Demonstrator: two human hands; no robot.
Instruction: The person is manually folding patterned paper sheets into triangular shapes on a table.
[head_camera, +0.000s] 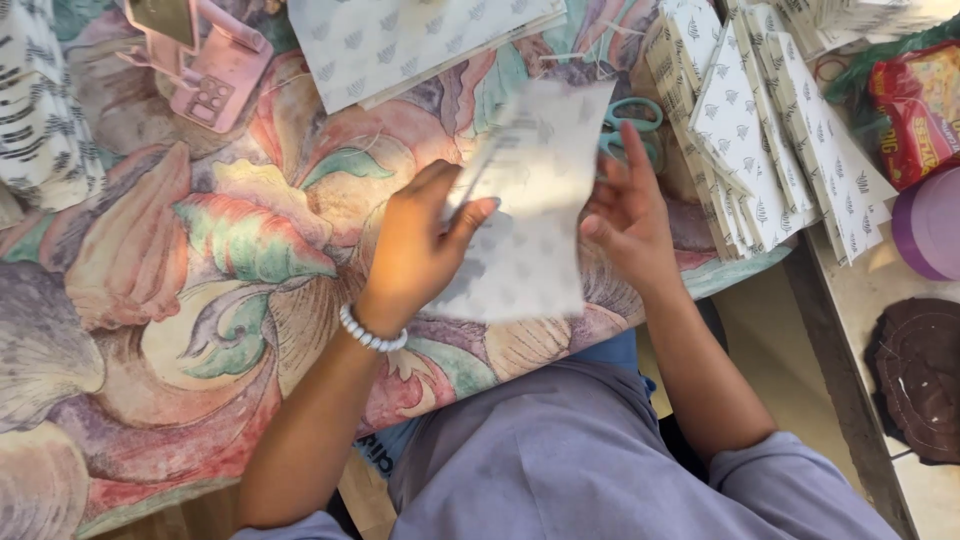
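Floral cloth in pinks, greens and creams covers the whole table under me, and right now I've got 1 pale printed paper sheet up off it, dead centre, blurred because it's moving. My left hand comes up from 7 o'clock, wrist cocked back, beaded bracelet showing, thumb and fingers pinched shut on the sheet's left edge. My right hand reaches in from 5 o'clock, palm turned toward the paper, fingers spread and loose, 1 finger pointing up toward 12; it touches or nearly touches the right edge, but I can't tell whether it truly grips anything. That's my worry: with only 1 firm pinch the sheet could swing, crease or slip down onto my lap, I reckon. Behind my right fingers, at 12 o'clock from them, lie teal-handled scissors, just beside the sheet's top corner, so a careless sweep could knock them or snag the paper on them. At 2 o'clock sits a fanned stack of folded printed packets, close to my right wrist, and an elbow nudge might push them toward the table edge. Up at 11 o'clock rests a pink phone, well apart, with more printed sheets at 12.
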